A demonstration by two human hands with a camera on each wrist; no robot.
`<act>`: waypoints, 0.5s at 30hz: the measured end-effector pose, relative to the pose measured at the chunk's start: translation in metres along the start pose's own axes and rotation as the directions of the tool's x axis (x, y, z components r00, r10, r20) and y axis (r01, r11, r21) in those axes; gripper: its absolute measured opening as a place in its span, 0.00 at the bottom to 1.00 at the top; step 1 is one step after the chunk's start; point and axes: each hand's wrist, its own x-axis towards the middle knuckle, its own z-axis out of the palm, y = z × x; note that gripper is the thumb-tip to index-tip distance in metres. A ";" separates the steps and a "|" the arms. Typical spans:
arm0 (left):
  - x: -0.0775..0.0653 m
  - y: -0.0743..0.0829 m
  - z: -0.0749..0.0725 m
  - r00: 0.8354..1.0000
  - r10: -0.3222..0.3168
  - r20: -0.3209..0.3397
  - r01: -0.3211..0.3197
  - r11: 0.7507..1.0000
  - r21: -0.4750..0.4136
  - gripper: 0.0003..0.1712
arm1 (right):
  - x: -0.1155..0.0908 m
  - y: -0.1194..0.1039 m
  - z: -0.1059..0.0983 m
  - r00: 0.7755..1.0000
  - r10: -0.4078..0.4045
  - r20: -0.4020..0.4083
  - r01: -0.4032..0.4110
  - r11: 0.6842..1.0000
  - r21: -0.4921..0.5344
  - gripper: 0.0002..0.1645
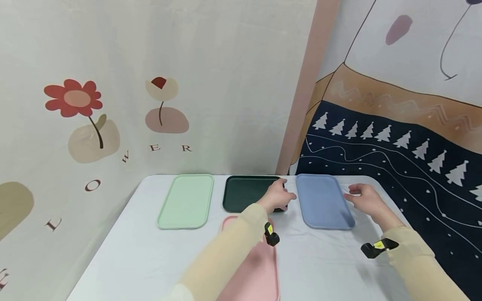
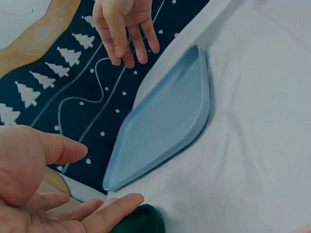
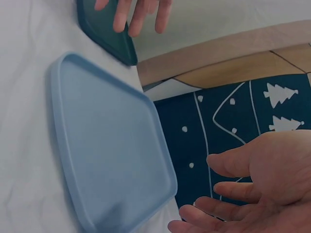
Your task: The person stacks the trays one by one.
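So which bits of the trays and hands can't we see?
Pink tray: head view, the left sleeve hides part; the picture's bottom edge cuts off its near end.
Dark tray: head view, the left hand covers part of its right end.
Blue tray: right wrist view, the bottom edge cuts off a bit.
Right hand: left wrist view, cut off by the top edge.
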 end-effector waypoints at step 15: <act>0.033 -0.002 0.021 1.000 0.000 -0.013 0.001 1.000 0.024 0.41 | 0.009 0.023 0.011 0.996 0.083 0.028 -0.083 0.997 0.001 0.35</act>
